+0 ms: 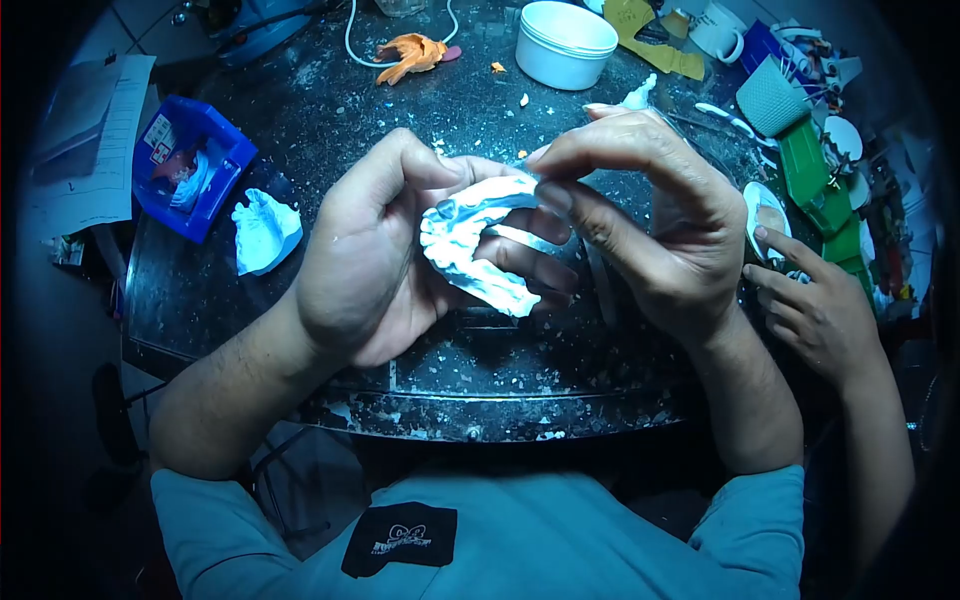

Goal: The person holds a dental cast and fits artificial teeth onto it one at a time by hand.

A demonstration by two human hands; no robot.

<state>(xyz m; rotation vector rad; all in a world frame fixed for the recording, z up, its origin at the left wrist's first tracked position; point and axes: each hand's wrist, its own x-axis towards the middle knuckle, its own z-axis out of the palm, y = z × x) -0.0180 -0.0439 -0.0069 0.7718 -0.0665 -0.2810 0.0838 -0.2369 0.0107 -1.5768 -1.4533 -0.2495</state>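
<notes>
Here's the white horseshoe-shaped cast, raised above the dark, speckled table and cradled in the left hand, its palm turned up and fingers curled behind; the right hand pinches the tip of the upper arm between thumb and forefinger. That's the risky spot: the arms look slender, so too hard a squeeze or twist there could snap one, and a loose left grip might let the piece drop onto the tabletop. Over to the left, a second white cast lies beside the blue bin; the white tub stands beyond. Nothing blocks the hands directly, though a co-worker's hand sits near the right wrist, where a bump could jolt the pinch.
</notes>
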